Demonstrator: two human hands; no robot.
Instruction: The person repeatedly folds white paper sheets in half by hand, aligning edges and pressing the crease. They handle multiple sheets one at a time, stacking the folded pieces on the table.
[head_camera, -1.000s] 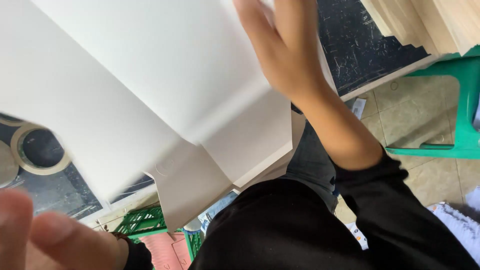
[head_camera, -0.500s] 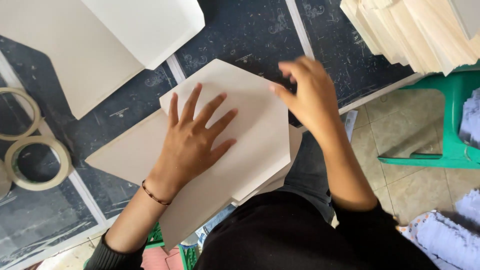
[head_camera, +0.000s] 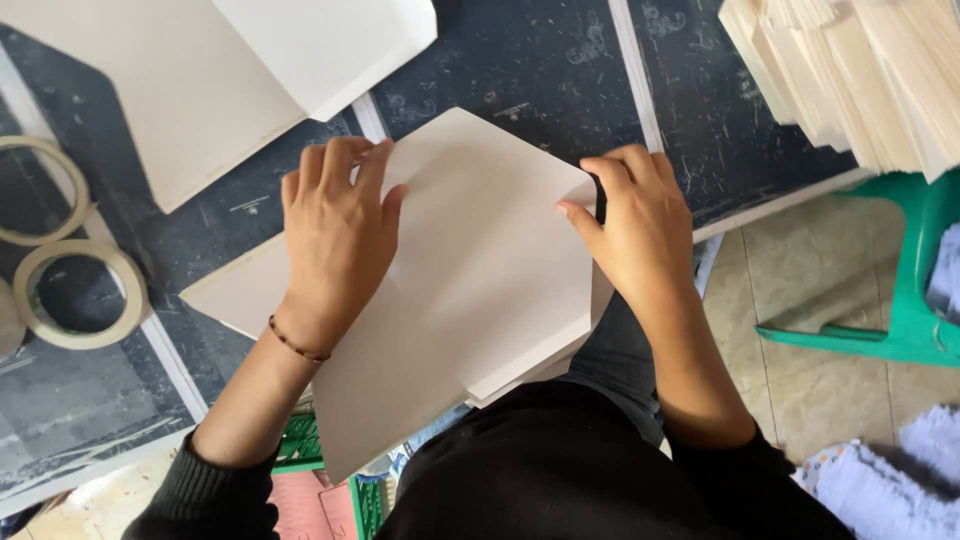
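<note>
A cream folded paper sheet (head_camera: 480, 270) lies on the dark scratched table (head_camera: 540, 70), overhanging its near edge. My left hand (head_camera: 340, 235) rests flat on the sheet's left part, fingers together and pointing away. At the sheet's right edge my right hand (head_camera: 635, 225) pinches the paper between thumb and fingers.
More cream sheets (head_camera: 210, 80) lie at the far left. A tall stack of folded paper (head_camera: 860, 70) stands at the far right. Two tape rolls (head_camera: 75, 295) sit at the left. A green plastic stool (head_camera: 900, 300) and a green crate (head_camera: 310, 450) stand on the tiled floor.
A large sheet held close to the camera is gone from my hands. Both hands came down onto the folded sheet, the left sliding up and the right gripping its right edge.
</note>
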